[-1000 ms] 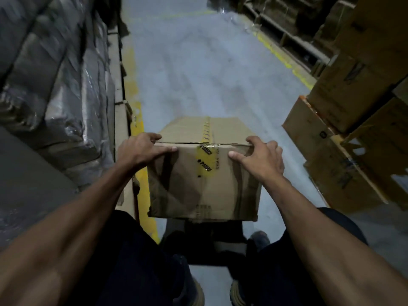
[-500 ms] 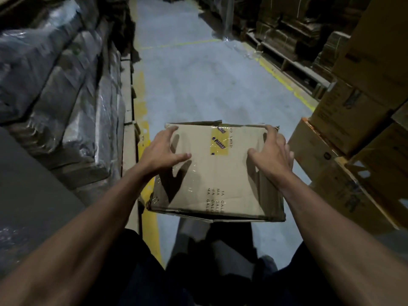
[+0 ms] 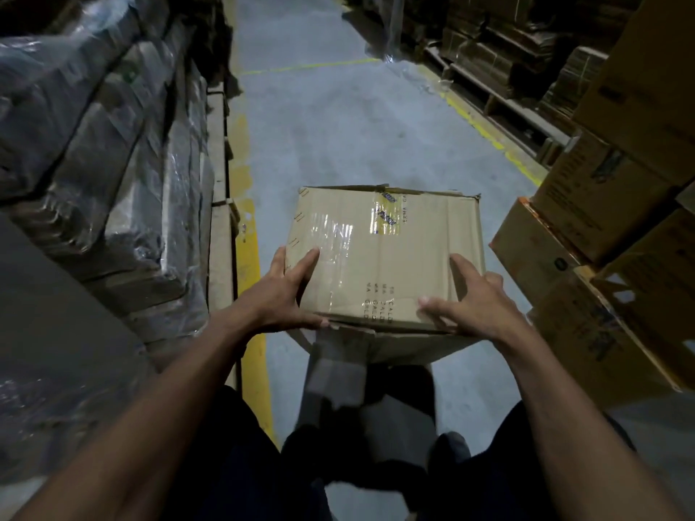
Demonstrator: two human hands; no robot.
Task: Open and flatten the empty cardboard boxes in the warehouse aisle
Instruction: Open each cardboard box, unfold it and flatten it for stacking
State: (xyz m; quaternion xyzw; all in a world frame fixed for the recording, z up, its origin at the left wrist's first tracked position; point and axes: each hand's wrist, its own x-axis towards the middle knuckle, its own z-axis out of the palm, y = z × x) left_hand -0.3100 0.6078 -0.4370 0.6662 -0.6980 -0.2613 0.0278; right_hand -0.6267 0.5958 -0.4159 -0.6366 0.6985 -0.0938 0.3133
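Observation:
I hold a brown cardboard box [image 3: 387, 257] in front of me above the aisle floor, its broad face turned up. Clear tape and a yellow printed tape strip cross that face. My left hand [image 3: 286, 295] grips the near left corner, fingers on the top face and thumb along the near edge. At the near right corner my right hand [image 3: 470, 302] holds on, thumb and forefinger on top and the other fingers round the right side. A loose flap [image 3: 338, 366] hangs down below the near edge.
Plastic-wrapped stacks [image 3: 105, 152] on pallets line the left side beside a yellow floor line [image 3: 248, 265]. Stacked cardboard boxes [image 3: 609, 220] stand close on the right. The grey concrete aisle [image 3: 331, 118] runs ahead, with more pallets of cardboard at the far right.
The box has tipped away from me, so its taped face now lies up. Both hands slid from the far edge back to the near corners, and the view has lifted.

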